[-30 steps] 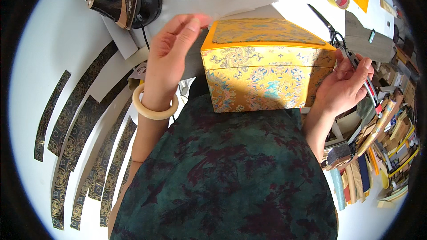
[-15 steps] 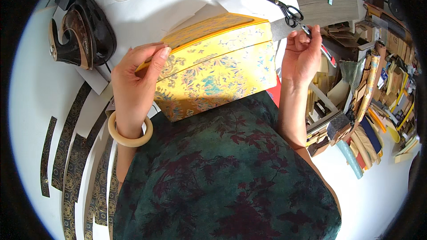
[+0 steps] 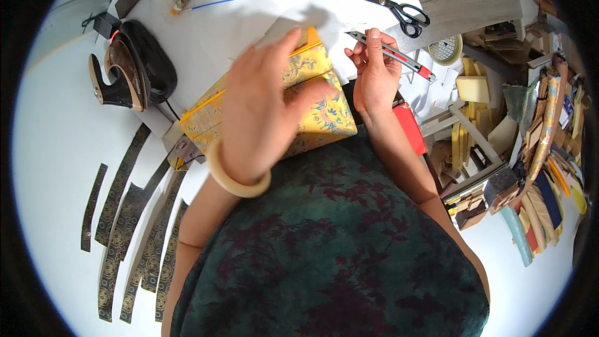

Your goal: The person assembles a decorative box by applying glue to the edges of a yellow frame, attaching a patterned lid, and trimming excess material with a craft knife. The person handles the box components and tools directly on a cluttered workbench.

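Head view | left hand [image 3: 262, 112] spread flat, fingers loose, resting on yellow brocade box [image 3: 324, 112] | box at table edge by the body, long axis 8 to 2 o'clock | right hand [image 3: 374, 75] just beside box at 2 o'clock, gripping utility knife [image 3: 393, 56] | left hand nearer

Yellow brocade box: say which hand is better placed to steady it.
Left. The left hand already lies flat across the yellow brocade box, while the right hand is occupied gripping a utility knife.
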